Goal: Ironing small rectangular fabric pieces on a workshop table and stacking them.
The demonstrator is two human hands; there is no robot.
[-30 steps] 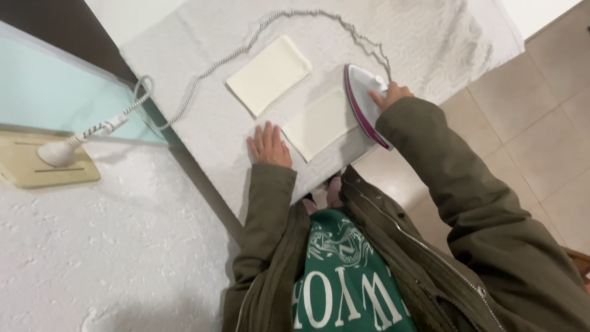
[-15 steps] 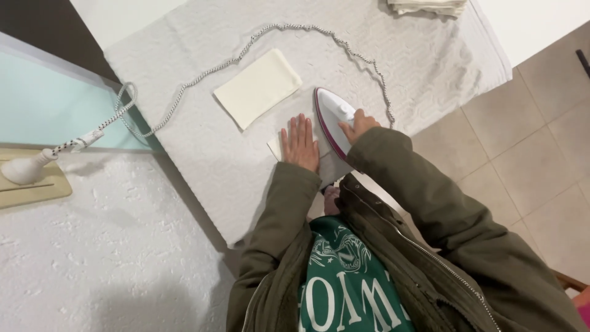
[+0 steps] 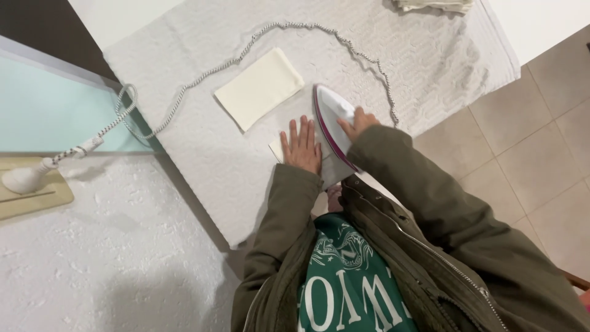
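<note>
My right hand (image 3: pixel 357 123) grips the handle of a white iron with a purple rim (image 3: pixel 329 117), which stands on the white ironing surface (image 3: pixel 215 154). My left hand (image 3: pixel 301 146) lies flat, fingers apart, on a cream cloth (image 3: pixel 276 147) that is mostly hidden under the hand and iron. A second folded cream cloth (image 3: pixel 258 88) lies just beyond, to the left of the iron's tip.
The iron's braided cord (image 3: pixel 203 74) loops across the surface to a plug (image 3: pixel 24 178) in a beige wall socket (image 3: pixel 34 197). More folded cloth (image 3: pixel 433 5) sits at the far edge. Tiled floor (image 3: pixel 528 147) lies to the right.
The iron has moved left onto the near cloth. My left hand has shifted right from the bare surface onto that cloth, beside the iron.
</note>
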